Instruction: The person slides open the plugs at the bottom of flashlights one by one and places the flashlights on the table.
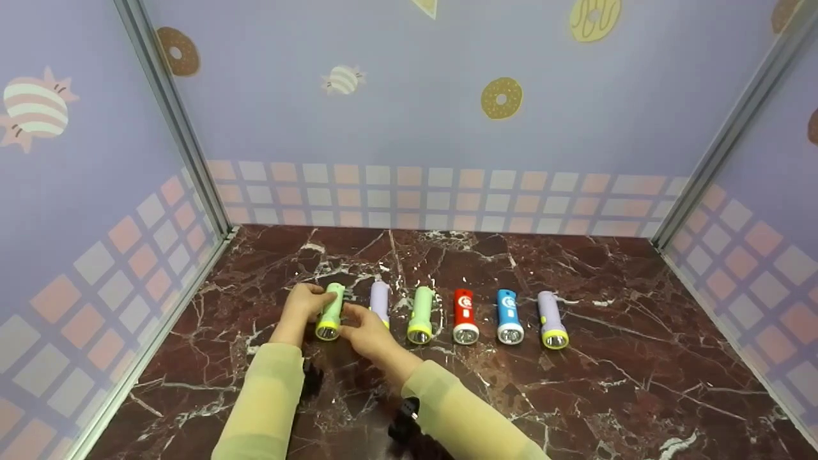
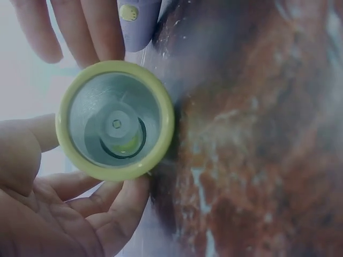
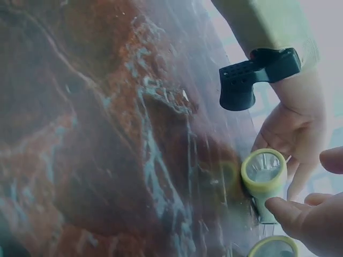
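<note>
At the left end of a row of flashlights, my left hand [image 1: 301,305] grips a light green flashlight [image 1: 331,313] with a yellow rim, thumb over its body. Its lens faces the near side, and it lies at the tabletop. From the other side, my right hand [image 1: 369,333] reaches in, fingertips against or very near its head. In the left wrist view, fingers of the right hand [image 2: 88,29] meet the top of the yellow rim [image 2: 115,174]. A purple flashlight [image 1: 379,299] lies just beyond the right hand, its head partly hidden.
Rightward along the row lie another green flashlight [image 1: 421,313], a red one [image 1: 464,316], a blue one [image 1: 509,316] and a purple one [image 1: 551,319]. They lie on a dark red marbled table [image 1: 601,396]. Patterned panels [image 1: 415,128] enclose the back and sides.
</note>
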{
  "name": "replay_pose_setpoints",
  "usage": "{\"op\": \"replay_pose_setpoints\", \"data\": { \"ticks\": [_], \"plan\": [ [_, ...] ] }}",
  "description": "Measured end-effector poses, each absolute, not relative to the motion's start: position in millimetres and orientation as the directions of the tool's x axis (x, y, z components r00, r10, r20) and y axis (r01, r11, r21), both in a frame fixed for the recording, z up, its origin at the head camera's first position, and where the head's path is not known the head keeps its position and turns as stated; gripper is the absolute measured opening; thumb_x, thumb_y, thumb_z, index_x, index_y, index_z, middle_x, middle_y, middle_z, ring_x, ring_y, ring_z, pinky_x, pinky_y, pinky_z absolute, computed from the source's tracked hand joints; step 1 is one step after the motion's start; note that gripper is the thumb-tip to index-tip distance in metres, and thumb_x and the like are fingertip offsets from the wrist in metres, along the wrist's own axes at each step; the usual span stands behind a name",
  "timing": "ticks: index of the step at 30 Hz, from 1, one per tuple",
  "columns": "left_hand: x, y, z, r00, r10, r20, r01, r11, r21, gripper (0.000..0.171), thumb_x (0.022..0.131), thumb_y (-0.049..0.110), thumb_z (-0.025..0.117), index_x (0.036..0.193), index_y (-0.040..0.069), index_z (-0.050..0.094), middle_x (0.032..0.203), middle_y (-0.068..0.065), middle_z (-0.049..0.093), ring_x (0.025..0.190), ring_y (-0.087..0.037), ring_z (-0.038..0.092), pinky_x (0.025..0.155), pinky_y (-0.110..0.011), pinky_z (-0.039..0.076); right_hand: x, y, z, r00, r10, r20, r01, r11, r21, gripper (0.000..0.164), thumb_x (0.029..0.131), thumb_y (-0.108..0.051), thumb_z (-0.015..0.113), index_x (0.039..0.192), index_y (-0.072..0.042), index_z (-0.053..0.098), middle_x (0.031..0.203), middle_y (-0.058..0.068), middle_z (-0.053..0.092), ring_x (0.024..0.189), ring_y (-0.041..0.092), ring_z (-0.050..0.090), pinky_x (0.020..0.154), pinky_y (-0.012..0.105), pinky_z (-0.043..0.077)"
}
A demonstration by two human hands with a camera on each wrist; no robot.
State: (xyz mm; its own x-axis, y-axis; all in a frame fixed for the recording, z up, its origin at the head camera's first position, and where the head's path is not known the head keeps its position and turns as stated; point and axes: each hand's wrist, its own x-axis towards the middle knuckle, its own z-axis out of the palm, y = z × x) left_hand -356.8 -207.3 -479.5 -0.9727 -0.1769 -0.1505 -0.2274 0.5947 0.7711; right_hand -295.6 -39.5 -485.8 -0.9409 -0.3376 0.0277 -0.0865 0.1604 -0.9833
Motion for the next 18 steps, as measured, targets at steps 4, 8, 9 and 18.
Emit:
{"op": "replay_pose_setpoints", "data": {
  "ticks": [4, 8, 9, 18],
  "plan": [
    [-358.7, -207.0, -477.0, -0.975, -0.193, -0.108, -0.208, 0.629, 0.749, 0.053, 0.096, 0.025, 0.064, 0.132, -0.014, 0.059, 0.133, -0.034, 0.062, 0.115, -0.042, 0.064, 0.102, -0.046, 0.054, -300.3, -34.0, -482.7, -0.952, -0.301, 0.049, -0.102, 0.160, -0.982, 0.049, 0.094, 0.001, 0.062, 0.140, 0.013, 0.052, 0.140, 0.029, 0.060, 0.130, 0.041, 0.060, 0.112, 0.047, 0.049],
    [-359.8, -204.4, -474.4, -0.971, -0.230, -0.061, -0.197, 0.636, 0.746, 0.055, 0.096, 0.025, 0.064, 0.136, -0.013, 0.055, 0.132, -0.033, 0.061, 0.126, -0.046, 0.057, 0.112, -0.053, 0.045, -305.9, -28.9, -479.8, -0.963, -0.262, 0.067, -0.107, 0.142, -0.984, 0.045, 0.095, 0.002, 0.061, 0.138, 0.012, 0.054, 0.139, 0.027, 0.062, 0.129, 0.039, 0.062, 0.111, 0.043, 0.050],
    [-359.9, -203.3, -473.3, -0.970, -0.241, -0.043, -0.190, 0.635, 0.749, 0.057, 0.096, 0.024, 0.064, 0.138, -0.012, 0.054, 0.132, -0.033, 0.061, 0.126, -0.045, 0.057, 0.112, -0.053, 0.045, -307.2, -27.8, -479.2, -0.965, -0.254, 0.067, -0.103, 0.131, -0.986, 0.045, 0.095, 0.002, 0.061, 0.138, 0.012, 0.055, 0.139, 0.027, 0.062, 0.128, 0.038, 0.062, 0.110, 0.042, 0.051],
    [-362.2, -183.3, -462.5, -0.960, -0.271, 0.073, -0.086, 0.530, 0.844, 0.055, 0.098, 0.018, 0.064, 0.145, -0.007, 0.050, 0.140, -0.030, 0.059, 0.131, -0.043, 0.058, 0.112, -0.051, 0.047, -314.6, -17.4, -474.2, -0.984, -0.133, 0.119, -0.133, 0.104, -0.986, 0.037, 0.094, 0.003, 0.062, 0.130, 0.007, 0.064, 0.131, 0.023, 0.068, 0.121, 0.035, 0.067, 0.105, 0.038, 0.054]
  ]
}}
